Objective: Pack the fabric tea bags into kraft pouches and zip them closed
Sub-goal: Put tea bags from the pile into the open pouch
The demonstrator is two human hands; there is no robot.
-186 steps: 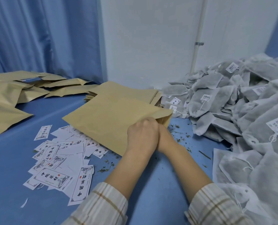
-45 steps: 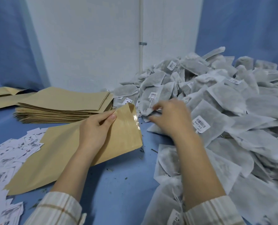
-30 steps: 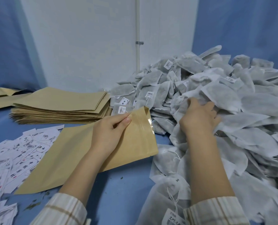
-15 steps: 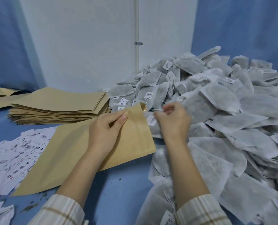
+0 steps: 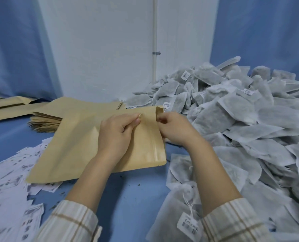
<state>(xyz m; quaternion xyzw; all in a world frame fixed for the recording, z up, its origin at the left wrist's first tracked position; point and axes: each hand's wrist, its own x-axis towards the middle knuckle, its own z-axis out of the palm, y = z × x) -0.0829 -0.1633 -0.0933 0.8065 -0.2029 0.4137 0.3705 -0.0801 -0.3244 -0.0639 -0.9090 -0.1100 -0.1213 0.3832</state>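
A flat kraft pouch (image 5: 75,145) lies on the blue table (image 5: 127,198), its open mouth pointing right. My left hand (image 5: 117,133) rests on it and pinches the upper layer near the mouth. My right hand (image 5: 175,130) is at the mouth with curled fingers tucked into the opening. The tea bag it brought there is almost hidden inside the pouch. Only a white barcode tag (image 5: 166,105) shows at the far corner of the mouth. A big heap of grey fabric tea bags (image 5: 241,119) fills the right side.
A stack of flat kraft pouches (image 5: 45,119) lies behind the one I hold, and more pouches (image 5: 5,105) lie at the far left. Printed paper labels (image 5: 9,172) are strewn at the left front. A white wall with a pipe (image 5: 155,41) stands behind.
My right hand took a tea bag from the heap, carried it left to the pouch mouth and pushed it in. My left hand kept its hold on the pouch.
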